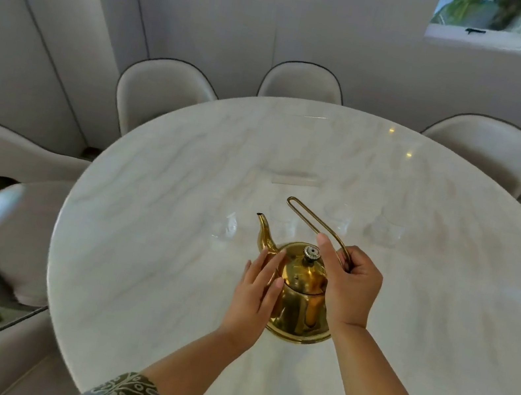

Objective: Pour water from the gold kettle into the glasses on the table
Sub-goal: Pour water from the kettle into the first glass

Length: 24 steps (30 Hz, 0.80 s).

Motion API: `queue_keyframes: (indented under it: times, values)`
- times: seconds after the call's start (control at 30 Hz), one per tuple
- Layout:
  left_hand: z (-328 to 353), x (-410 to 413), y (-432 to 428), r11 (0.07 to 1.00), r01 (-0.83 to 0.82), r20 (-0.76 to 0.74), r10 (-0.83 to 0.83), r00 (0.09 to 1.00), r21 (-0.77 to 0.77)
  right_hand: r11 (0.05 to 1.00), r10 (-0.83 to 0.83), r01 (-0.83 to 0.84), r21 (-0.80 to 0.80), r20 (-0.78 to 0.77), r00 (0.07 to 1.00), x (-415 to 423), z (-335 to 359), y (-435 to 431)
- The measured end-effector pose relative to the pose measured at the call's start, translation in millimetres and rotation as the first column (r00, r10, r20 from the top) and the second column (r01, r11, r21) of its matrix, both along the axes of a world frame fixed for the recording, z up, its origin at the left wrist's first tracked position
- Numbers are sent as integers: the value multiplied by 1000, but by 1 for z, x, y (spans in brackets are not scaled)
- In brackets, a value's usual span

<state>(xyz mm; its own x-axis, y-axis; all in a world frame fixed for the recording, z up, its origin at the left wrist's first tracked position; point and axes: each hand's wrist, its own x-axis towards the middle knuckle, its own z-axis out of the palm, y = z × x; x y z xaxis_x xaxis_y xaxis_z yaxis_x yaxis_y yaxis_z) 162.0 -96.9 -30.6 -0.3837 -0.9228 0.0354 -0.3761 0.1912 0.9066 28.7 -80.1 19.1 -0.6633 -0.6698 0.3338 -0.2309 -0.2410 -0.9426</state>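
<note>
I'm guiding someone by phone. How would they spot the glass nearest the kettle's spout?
On the round marble table, find the gold kettle near the front. Its spout points away to the left; the clear glass sits just left of it, the leftmost of the glasses.

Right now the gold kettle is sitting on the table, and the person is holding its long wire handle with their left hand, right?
Not quite. The head view shows the right hand gripping the wire handle. The left hand just rests flat against the side of the gold kettle, which does sit on the table.
</note>
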Motion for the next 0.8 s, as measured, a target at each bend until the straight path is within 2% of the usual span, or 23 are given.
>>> queue_keyframes:
  times: [0.23, 0.43, 0.8]
  values:
    - [-3, 36, -45, 999, 36, 28, -37, 999, 23, 997, 71, -70, 33, -33, 997, 28, 6, -53]
    - [-4, 43, -67, 997, 31, -54, -27, 998, 66, 990, 116, -108, 96, -79, 990, 39, 13, -83]
    - [-12, 47, -88, 987, 15, -65, -4, 998, 161, 979, 144, -123, 166, -126, 981, 47, 8, -115]
